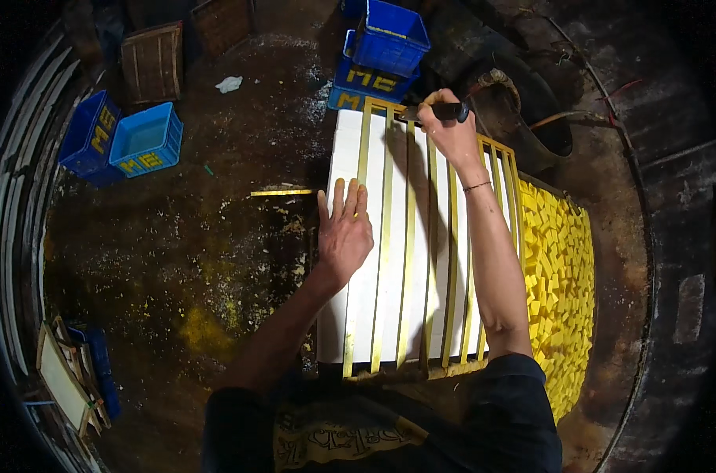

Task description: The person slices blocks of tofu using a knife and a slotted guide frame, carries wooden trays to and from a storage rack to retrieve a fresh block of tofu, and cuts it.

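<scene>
A large white slab (393,284), possibly tofu, lies before me under a yellow slatted frame (383,236) whose bars run away from me. My left hand (347,236) rests palm down near the slab's left edge, its fingers spread and holding nothing. At the far edge, my right hand (449,130) grips a knife by its black handle (454,112). The knife's blade points left, close to the frame's far end; its contact with the slab cannot be made out. My right forearm hides part of the slats.
Many small yellow blocks (556,284) fill the area right of the slab. Blue crates (387,50) are stacked beyond its far edge. More crates (148,142) stand at left on the stained floor (174,254). A yellow strip (281,193) sticks out left of the slab. A hose (594,71) curves at right.
</scene>
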A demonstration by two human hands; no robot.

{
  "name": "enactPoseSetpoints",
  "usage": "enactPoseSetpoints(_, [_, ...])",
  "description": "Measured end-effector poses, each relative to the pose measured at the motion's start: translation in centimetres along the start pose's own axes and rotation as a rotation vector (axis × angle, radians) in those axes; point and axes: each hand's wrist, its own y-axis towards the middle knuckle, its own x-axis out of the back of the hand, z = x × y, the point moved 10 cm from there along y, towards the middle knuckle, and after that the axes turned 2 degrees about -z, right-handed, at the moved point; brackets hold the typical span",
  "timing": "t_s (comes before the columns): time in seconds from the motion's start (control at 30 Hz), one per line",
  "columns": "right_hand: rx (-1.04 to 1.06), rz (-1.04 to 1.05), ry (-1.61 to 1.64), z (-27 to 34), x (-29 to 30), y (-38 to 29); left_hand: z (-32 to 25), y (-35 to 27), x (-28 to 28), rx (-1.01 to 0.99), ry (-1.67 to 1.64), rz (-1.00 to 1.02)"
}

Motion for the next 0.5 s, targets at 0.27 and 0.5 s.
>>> enactPoseSetpoints(0.27, [0.075,0.083,-0.153,-4.4,-6.0,3.8,-2.0,-0.5,0.3,-0.035,-0.027,-0.055])
enactPoseSetpoints(0.5, [0.019,0.302,-0.181,-0.4,-3.5,-5.1,-2.0,0.1,-0.1,-0.054,-0.02,-0.023])
